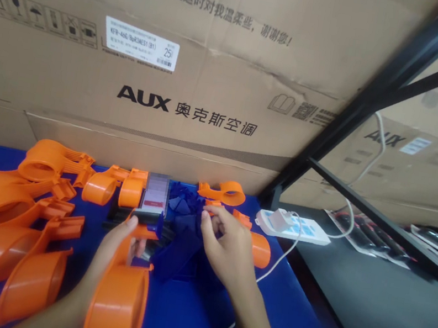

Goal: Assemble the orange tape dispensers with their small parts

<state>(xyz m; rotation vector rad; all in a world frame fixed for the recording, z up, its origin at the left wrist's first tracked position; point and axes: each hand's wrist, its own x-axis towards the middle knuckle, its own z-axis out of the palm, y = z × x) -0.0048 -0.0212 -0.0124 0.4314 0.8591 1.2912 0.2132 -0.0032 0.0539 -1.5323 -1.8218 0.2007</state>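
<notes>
My left hand (pixel 115 247) is closed round the neck of an orange plastic scoop-shaped part (pixel 118 298), whose wide ring end points toward me. My right hand (pixel 226 246) is closed in a pinch on a small orange piece (pixel 212 205) just above a crumpled dark blue cloth or bag (pixel 184 236). A phone (pixel 155 195) with a lit screen stands propped between the two hands, just behind the left thumb.
Several orange parts (pixel 22 209) lie on the blue table (pixel 184 320) at left and behind. A white power strip (pixel 296 227) with a charger and cable sits at the right edge. Large cardboard boxes (pixel 155 64) wall the back. A black metal frame (pixel 382 90) stands right.
</notes>
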